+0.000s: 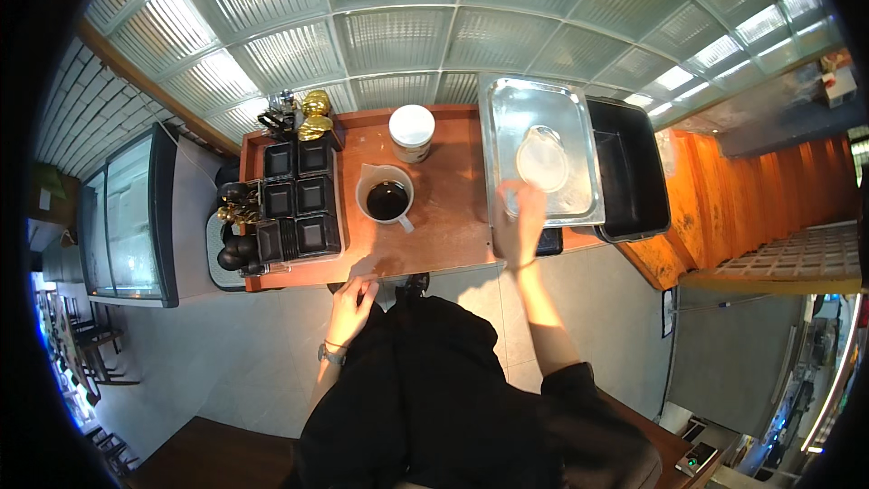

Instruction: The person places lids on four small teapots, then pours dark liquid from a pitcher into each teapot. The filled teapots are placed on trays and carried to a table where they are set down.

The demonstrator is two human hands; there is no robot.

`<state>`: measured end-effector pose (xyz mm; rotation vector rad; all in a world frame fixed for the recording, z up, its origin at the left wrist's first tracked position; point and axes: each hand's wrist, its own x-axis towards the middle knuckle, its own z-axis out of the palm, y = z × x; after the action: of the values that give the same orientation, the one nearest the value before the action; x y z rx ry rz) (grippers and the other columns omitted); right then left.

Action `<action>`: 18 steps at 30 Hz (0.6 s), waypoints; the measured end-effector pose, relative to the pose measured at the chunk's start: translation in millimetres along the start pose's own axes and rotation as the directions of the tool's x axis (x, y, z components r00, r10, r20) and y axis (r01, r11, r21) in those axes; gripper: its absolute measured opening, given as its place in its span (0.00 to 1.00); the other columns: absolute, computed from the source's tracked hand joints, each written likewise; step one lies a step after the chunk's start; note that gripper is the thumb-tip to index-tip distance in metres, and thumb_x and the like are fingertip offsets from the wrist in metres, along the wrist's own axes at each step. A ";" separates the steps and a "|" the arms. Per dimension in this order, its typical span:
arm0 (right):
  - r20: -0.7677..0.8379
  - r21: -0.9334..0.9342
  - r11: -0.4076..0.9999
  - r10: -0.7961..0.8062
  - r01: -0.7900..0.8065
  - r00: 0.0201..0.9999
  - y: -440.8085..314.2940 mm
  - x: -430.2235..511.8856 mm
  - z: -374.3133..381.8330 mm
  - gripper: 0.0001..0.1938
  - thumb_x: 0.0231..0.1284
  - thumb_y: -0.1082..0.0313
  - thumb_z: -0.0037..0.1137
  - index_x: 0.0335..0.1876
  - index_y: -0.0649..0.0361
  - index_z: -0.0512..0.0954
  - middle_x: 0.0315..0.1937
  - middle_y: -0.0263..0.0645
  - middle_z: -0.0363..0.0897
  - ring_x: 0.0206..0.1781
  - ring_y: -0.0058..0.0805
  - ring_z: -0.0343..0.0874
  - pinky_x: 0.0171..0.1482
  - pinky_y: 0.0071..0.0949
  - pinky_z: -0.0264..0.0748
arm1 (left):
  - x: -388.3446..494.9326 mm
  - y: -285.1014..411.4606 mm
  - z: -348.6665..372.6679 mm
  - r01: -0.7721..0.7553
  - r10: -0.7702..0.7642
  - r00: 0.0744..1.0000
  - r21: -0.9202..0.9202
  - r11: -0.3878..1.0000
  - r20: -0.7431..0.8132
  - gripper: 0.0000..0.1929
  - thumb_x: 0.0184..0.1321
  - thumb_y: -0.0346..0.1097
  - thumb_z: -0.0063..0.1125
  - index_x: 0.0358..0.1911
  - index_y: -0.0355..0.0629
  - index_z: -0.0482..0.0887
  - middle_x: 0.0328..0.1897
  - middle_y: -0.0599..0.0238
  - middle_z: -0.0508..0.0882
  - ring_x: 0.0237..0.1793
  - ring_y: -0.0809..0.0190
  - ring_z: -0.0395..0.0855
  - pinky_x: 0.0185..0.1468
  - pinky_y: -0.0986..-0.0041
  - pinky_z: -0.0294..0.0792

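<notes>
My right hand (521,221) is blurred at the near edge of a metal tray (502,109), its fingers just below a whitish round lid-like thing (542,160) lying on the tray. Whether the fingers grip anything cannot be made out. My left hand (354,304), with a watch on its wrist, hovers by the front edge of the reddish wooden counter (448,244), fingers loosely bent and holding nothing visible. A white measuring jug (364,183) with dark liquid (387,200) stands on the counter. Behind it is a tub with a white lid (411,125).
Left of the jug stand black square trays (313,194) in stacks, with gold and black utensils (316,114) around them. A black plastic bin (628,170) adjoins the metal tray on the right. Glass blocks (400,37) rise behind the counter.
</notes>
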<state>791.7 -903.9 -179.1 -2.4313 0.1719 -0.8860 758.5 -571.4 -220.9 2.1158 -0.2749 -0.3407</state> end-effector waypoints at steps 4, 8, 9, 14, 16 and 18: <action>0.095 -0.290 0.953 0.116 -0.084 0.989 49.9 26.2 -16.0 0.09 0.57 0.70 0.58 0.40 0.66 0.79 0.38 0.47 0.77 0.45 0.48 0.74 0.50 0.41 0.71 | 19.5 24.9 -1.0 -0.204 0.203 0.979 -0.059 0.977 -0.020 0.10 0.64 0.31 0.58 0.46 0.34 0.82 0.35 0.53 0.84 0.38 0.55 0.86 0.42 0.68 0.76; 0.244 -0.405 0.912 0.035 0.069 0.969 59.2 25.3 -10.8 0.06 0.57 0.71 0.56 0.36 0.66 0.78 0.37 0.49 0.76 0.44 0.47 0.73 0.50 0.41 0.71 | 26.3 48.5 -5.2 -0.245 0.244 0.970 -0.091 0.965 -0.021 0.10 0.64 0.31 0.59 0.46 0.34 0.82 0.37 0.53 0.84 0.41 0.55 0.86 0.44 0.69 0.76; 0.281 -0.450 0.891 0.074 0.063 0.957 53.7 28.4 -10.5 0.06 0.58 0.71 0.56 0.35 0.65 0.77 0.36 0.48 0.75 0.44 0.47 0.73 0.49 0.41 0.71 | 25.7 54.0 -6.4 -0.255 0.253 0.967 -0.103 0.961 -0.027 0.10 0.64 0.31 0.59 0.46 0.34 0.82 0.38 0.54 0.84 0.41 0.55 0.86 0.44 0.69 0.76; 0.171 -0.015 0.999 -0.034 0.037 0.985 -4.4 52.9 -37.0 0.08 0.66 0.68 0.54 0.38 0.67 0.77 0.39 0.44 0.79 0.44 0.37 0.76 0.50 0.35 0.72 | 26.9 69.1 -9.5 -0.316 0.304 0.931 -0.032 0.948 -0.201 0.11 0.63 0.30 0.60 0.46 0.35 0.82 0.38 0.55 0.84 0.39 0.57 0.85 0.46 0.70 0.75; 0.283 0.359 0.923 0.033 -0.138 0.959 -30.5 57.2 -36.1 0.10 0.68 0.66 0.54 0.42 0.67 0.79 0.41 0.40 0.81 0.44 0.29 0.77 0.51 0.30 0.72 | 32.9 66.9 -10.8 -0.308 0.295 0.914 -0.002 0.951 -0.279 0.13 0.64 0.31 0.60 0.50 0.36 0.81 0.40 0.60 0.85 0.40 0.63 0.83 0.46 0.73 0.74; 0.586 0.578 0.580 0.193 -0.573 0.787 -49.8 58.2 -12.9 0.11 0.69 0.64 0.54 0.45 0.66 0.80 0.41 0.37 0.82 0.43 0.23 0.76 0.50 0.25 0.72 | 42.8 62.6 -7.7 -0.163 0.085 0.939 -0.212 0.964 -0.335 0.15 0.64 0.33 0.61 0.52 0.37 0.81 0.42 0.60 0.86 0.42 0.64 0.84 0.46 0.73 0.76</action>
<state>825.6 -884.6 -111.9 -1.6352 0.1365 -0.0721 797.3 -612.5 -169.8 1.8706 -0.1647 0.0506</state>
